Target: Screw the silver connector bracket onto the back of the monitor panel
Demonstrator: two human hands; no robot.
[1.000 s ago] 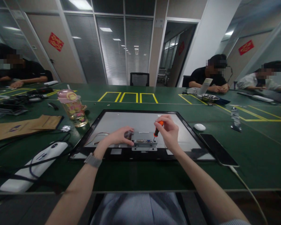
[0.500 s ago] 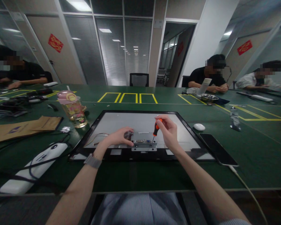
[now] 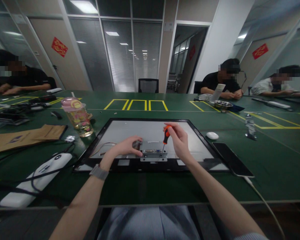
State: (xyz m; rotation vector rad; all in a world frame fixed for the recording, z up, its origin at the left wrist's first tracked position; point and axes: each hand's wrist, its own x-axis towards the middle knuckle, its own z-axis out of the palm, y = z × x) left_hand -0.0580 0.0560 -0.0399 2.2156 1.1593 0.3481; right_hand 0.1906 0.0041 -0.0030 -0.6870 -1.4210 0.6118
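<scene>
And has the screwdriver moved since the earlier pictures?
Yes, a little: judged against the bracket, the top of the screwdriver has swung left, so it stands more upright.

bare left hand (image 3: 128,146), broad silver-grey wristband (image 3: 99,172) around that wrist at eight o'clock, bare right hand (image 3: 179,138) and right forearm (image 3: 217,195), edge of a striped sleeve (image 3: 250,237) toward half past four, blue-grey garment (image 3: 148,223) with narrow, pale vertical stripes at six o'clock
</scene>
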